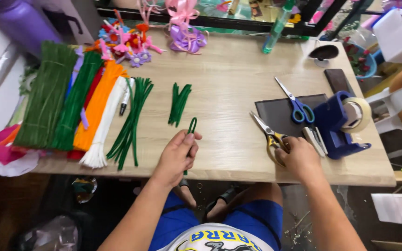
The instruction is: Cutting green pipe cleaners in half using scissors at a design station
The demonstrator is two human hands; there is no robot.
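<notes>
My left hand [177, 155] grips a folded dark green pipe cleaner [191, 126], its loop sticking up past my fingers, near the front edge of the wooden table [229, 79]. My right hand [298, 155] rests on the yellow handles of a pair of metal shears [265, 131] lying on the table, blades pointing up and left. A small cut bunch of green pipe cleaners [179, 104] lies just beyond my left hand. A longer green bunch [131, 123] lies to its left.
Bundles of green, orange and white pipe cleaners [70, 104] fill the table's left side. Blue-handled scissors [298, 106] lie on a dark mat [278, 114] beside a blue tape dispenser [343, 123]. Finished pipe-cleaner flowers [126, 42], a purple ribbon bow [187, 37] and a green bottle [275, 28] stand at the back.
</notes>
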